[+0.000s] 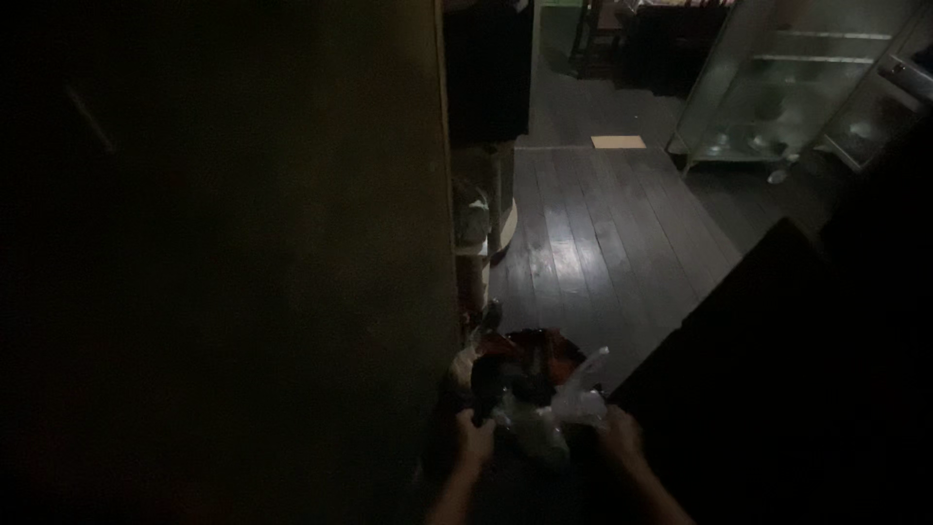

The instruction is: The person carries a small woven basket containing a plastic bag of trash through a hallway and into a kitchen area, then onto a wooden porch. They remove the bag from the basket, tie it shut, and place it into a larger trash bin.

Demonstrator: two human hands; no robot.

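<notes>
The scene is very dark. My left hand and my right hand reach down at the bottom middle of the view. Both grip the edges of a thin clear plastic bag that sits between them. The bag rests in or on a round red bin on the floor, with dark and whitish stuff inside it. The fingers are partly hidden by the bag.
A tall dark wall or door panel fills the left half. Dark wooden floorboards stretch ahead. A glass-fronted metal cabinet stands at the far right. A dark bulky shape blocks the right side.
</notes>
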